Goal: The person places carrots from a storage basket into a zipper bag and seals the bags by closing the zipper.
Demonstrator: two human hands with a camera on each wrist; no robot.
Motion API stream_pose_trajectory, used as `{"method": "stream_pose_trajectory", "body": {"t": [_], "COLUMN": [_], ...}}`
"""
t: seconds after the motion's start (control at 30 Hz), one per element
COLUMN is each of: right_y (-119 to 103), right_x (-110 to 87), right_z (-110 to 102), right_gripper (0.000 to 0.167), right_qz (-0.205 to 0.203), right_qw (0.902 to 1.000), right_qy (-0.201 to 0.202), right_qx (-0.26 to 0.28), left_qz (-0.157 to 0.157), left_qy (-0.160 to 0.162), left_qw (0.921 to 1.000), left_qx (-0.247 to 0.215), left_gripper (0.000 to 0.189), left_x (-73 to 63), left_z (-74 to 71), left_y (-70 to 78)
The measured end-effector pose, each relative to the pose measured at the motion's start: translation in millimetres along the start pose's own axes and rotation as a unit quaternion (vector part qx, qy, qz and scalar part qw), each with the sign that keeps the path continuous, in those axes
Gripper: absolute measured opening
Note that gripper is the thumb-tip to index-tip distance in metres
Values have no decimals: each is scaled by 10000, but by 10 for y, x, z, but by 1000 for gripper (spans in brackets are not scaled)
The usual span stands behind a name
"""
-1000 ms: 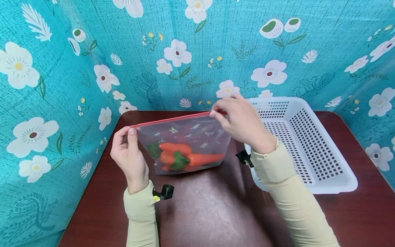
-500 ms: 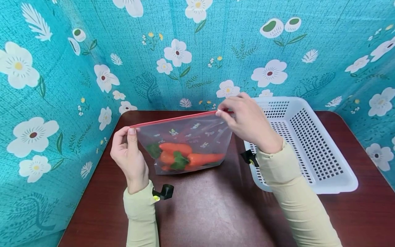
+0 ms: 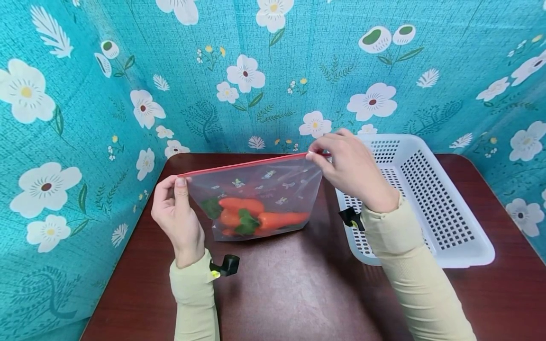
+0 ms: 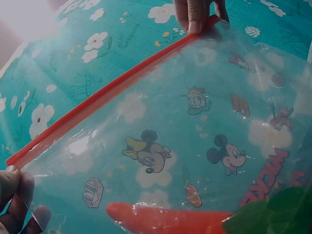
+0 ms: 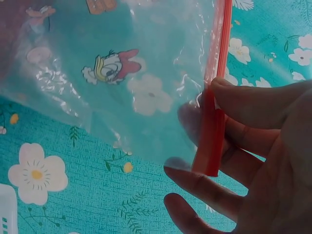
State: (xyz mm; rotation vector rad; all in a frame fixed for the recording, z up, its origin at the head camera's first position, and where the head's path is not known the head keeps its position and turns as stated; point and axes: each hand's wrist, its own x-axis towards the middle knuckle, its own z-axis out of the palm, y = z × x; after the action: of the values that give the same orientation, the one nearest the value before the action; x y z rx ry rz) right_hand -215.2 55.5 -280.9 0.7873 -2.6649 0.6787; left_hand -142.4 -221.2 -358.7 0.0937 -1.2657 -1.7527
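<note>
A clear zip bag (image 3: 281,187) with a red top strip and printed cartoon figures stands between my hands, its red strip (image 4: 107,87) pulled straight. Orange carrots (image 3: 283,219) and green leaves (image 3: 247,222) lie in the bottom of the bag. My left hand (image 3: 179,218) pinches the strip's left corner between thumb and fingers. Toward the other end, my right hand (image 3: 351,166) pinches the strip, with thumb (image 5: 243,100) on one face and fingers behind. A short stretch of red strip shows past the right thumb in the right wrist view.
A white perforated plastic basket (image 3: 465,258) sits on the right of the dark red-brown table (image 3: 281,293), partly behind the right forearm. A turquoise floral cloth (image 3: 273,71) hangs around the back and sides.
My right hand has slid rightward along the red strip, toward its right end. The left hand keeps its pinch on the left corner, and the carrots have barely moved.
</note>
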Motion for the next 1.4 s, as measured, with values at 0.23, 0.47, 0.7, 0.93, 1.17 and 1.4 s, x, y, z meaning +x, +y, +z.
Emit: {"method": "stream_pose_trajectory", "body": {"t": [0.23, 0.47, 0.7, 0.93, 1.17, 1.4], "right_y": [58, 106, 106, 128, 120, 65], "right_x": [-48, -86, -108, -118, -140, -211], "right_z": [-39, -69, -80, -52, 93, 299], "right_gripper": [15, 14, 14, 16, 19, 24], "right_qz": [87, 166, 306, 366, 774, 1413], "right_qw": [9999, 9998, 9995, 9989, 9871, 9434], "right_qy": [65, 119, 71, 120, 179, 752], "right_qx": [-35, -72, -26, 261, 1391, 2906], "left_qz": [-33, -9, -18, -127, -450, -1668], "left_qy": [49, 71, 75, -17, -533, -2747], "left_qw": [10000, 10000, 10000, 9999, 9975, 9341], "left_qx": [12, 42, 24, -44, -125, 1553], "left_gripper": [12, 12, 15, 13, 20, 38], "left_x": [-2, 6, 6, 2, 45, 209], "left_z": [-5, -19, -33, -31, -80, -417], "left_y": [3, 3, 9, 10, 29, 48]}}
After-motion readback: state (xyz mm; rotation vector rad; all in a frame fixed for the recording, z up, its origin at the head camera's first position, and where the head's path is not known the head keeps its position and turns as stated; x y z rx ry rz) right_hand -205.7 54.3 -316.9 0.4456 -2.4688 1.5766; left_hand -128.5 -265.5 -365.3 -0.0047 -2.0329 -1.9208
